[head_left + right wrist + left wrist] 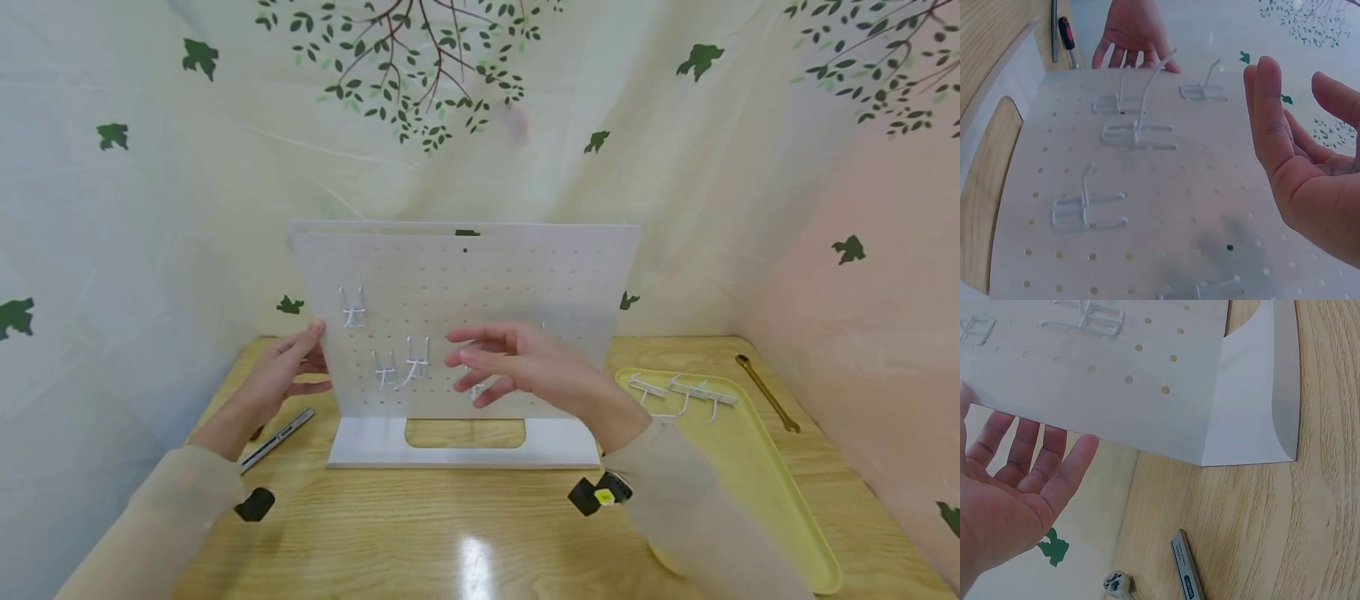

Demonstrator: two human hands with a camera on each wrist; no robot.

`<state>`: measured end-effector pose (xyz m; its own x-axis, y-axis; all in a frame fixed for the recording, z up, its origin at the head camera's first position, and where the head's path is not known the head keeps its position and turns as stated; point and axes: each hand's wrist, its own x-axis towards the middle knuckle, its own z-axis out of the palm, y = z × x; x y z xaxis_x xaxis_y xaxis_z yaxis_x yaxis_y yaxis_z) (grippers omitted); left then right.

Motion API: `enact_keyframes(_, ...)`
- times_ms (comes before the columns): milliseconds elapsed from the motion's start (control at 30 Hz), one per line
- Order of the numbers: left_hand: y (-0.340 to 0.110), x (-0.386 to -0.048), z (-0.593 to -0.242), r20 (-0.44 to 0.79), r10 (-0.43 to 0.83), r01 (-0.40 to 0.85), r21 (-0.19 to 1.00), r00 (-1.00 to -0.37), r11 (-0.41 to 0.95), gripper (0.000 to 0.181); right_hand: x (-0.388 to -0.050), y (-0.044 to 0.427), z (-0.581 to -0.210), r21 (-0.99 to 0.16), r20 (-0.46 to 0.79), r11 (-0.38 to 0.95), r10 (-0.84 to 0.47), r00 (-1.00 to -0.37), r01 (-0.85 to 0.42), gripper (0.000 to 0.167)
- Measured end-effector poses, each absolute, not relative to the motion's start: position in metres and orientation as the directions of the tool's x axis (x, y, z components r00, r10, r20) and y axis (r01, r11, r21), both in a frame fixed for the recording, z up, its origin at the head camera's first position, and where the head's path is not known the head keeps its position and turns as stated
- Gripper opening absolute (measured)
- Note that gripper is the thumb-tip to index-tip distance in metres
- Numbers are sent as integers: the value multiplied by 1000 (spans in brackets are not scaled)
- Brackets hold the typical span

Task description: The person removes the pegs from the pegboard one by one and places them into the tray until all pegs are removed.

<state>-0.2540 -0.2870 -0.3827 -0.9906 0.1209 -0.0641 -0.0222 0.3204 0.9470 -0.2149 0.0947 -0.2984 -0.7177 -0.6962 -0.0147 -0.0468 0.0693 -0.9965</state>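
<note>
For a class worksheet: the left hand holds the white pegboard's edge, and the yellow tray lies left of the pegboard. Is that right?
Wrong side: the head view shows the yellow tray lying right of the white pegboard. The left hand does hold the pegboard's edge.

Two hands; one pegboard; five mounted hooks; three-plus loose hooks; one tray; one wrench.

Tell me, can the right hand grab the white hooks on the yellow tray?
Probably yes: the right hand looks empty, and nothing lies on the white hooks on the yellow tray. It would likely need to move over from the pegboard first.
</note>
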Motion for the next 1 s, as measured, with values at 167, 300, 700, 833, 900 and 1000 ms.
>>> enact_keyframes(167,-288,-255,-384,-66,123,-23,947,-990,320,78,-225,61,-303,-997,-44,-7,-724,-688,72,53)
enact_keyframes(300,-289,-256,-384,-64,126,-20,947,-990,320,77,-235,34,-306,-984,-80,-50,-729,-680,170,53)
enact_keyframes(700,-290,-255,-382,-78,134,-34,950,-988,309,79,-254,-33,-307,-885,-194,-187,-684,-703,426,44)
enact_keyframes(833,-291,-255,-381,-82,135,-36,948,-987,316,76,-253,-49,-309,-849,-219,-227,-672,-708,478,43)
enact_keyframes(900,-290,-255,-381,-84,135,-38,948,-987,315,75,-252,-55,-309,-827,-227,-253,-667,-709,502,43)
enact_keyframes(1000,-290,-255,-382,-87,138,-41,951,-987,307,76,-252,-61,-309,-799,-235,-288,-659,-714,529,44)
